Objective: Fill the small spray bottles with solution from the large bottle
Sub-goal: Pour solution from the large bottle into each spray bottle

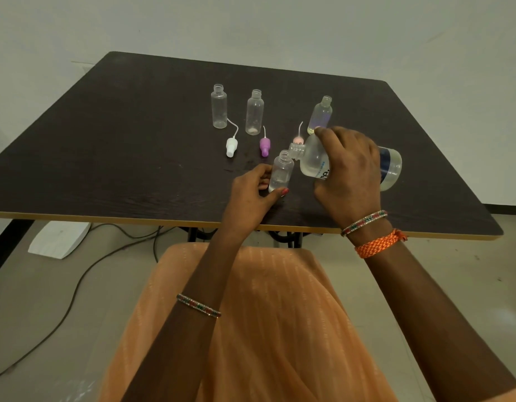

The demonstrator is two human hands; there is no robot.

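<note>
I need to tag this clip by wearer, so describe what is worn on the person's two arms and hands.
Both forearms are bare, with no sleeves in view. The left hand has red-painted nails, and a thin beaded bangle in red, green and silver sits further up that forearm. The right hand has a matching bangle at the wrist, and below it a braided orange thread band with a frayed knot.

The right hand [349, 172] tips the large bottle [312, 161] over a small bottle [281, 174] gripped by the left hand [251, 192].
</note>
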